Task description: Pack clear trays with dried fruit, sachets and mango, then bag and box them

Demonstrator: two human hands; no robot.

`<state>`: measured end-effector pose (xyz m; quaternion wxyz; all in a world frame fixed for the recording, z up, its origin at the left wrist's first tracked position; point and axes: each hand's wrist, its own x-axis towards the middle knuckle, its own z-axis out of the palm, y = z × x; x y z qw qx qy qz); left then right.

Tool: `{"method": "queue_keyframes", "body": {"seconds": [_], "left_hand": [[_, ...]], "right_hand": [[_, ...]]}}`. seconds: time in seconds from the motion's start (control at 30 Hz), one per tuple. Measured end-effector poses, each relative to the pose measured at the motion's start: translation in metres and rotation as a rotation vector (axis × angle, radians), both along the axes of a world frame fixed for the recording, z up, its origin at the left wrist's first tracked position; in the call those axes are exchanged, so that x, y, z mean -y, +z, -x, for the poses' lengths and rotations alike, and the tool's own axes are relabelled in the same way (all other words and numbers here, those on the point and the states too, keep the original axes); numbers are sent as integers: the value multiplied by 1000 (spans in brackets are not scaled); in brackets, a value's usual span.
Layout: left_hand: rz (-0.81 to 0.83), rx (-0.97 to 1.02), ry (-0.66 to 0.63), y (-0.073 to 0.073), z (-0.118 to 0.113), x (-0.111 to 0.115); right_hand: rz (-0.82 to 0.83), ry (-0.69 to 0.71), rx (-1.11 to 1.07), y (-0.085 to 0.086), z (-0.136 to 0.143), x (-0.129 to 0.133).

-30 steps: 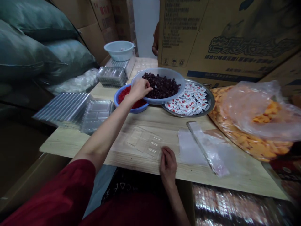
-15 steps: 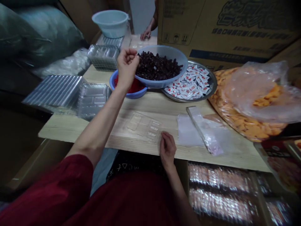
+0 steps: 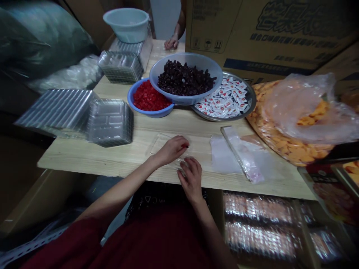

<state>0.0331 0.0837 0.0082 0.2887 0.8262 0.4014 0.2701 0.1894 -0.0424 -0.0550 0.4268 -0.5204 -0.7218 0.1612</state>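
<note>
My left hand (image 3: 171,150) is over a clear plastic tray (image 3: 157,140), its fingers pinched on a small dark red piece (image 3: 184,145). Just to its right, my right hand (image 3: 191,175) rests at the tray's near right side with its fingers apart, holding nothing. The two hands hide much of the tray. Beyond them stand a blue bowl of red pieces (image 3: 151,96), a larger bowl of dark pieces (image 3: 186,79) that overlaps it, and a metal bowl of small white packets (image 3: 228,99).
Stacked clear trays (image 3: 109,121) stand on the left of the wooden table (image 3: 75,155). Plastic sleeves (image 3: 227,153) lie right of the hands, near a bag of orange pieces (image 3: 291,138). Another person's hand (image 3: 171,43) is at the back, beside a large carton (image 3: 269,41).
My left hand has come down from the bowl of dark pieces to the clear tray. My right hand has shifted slightly left, and its fingers have spread.
</note>
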Motion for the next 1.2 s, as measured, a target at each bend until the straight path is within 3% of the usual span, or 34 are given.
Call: {"method": "queue_keyframes", "body": {"seconds": [0.1,0.17,0.23,0.3,0.4,0.47,0.57,0.63,0.83,1.0,1.1,1.2], "left_hand": [[-25,-39,-73,-4,-8,-2],[-16,-16,-20,0,-1,-2],[-30,24,125,11,16,-9],[-110,59,357,24,40,-28],[-259,23,688,38,80,-77],[-251,-110,768,40,101,-114],[-90,-292,761,37,116,-155],[-7,-351,725,33,119,-167],[-58,-362,804,27,122,-172],[34,-379,765,35,123,-180],[-42,-317,740,39,122,-180],[-136,-121,792,44,124,-178]], "right_hand": [[-28,-12,-1,-1,0,-1],[-40,-11,-15,0,-1,-1],[-35,-3,-36,0,-1,-1],[-16,10,-55,1,-2,-2],[8,15,-74,0,-5,-4],[24,17,-74,-1,-6,-7],[54,53,-37,-4,-7,-11],[68,90,-3,-5,-7,-13],[46,130,-22,2,-8,-13],[49,145,-14,7,-9,-11],[37,134,-9,7,-8,-10],[18,115,-1,6,-7,-10]]}}
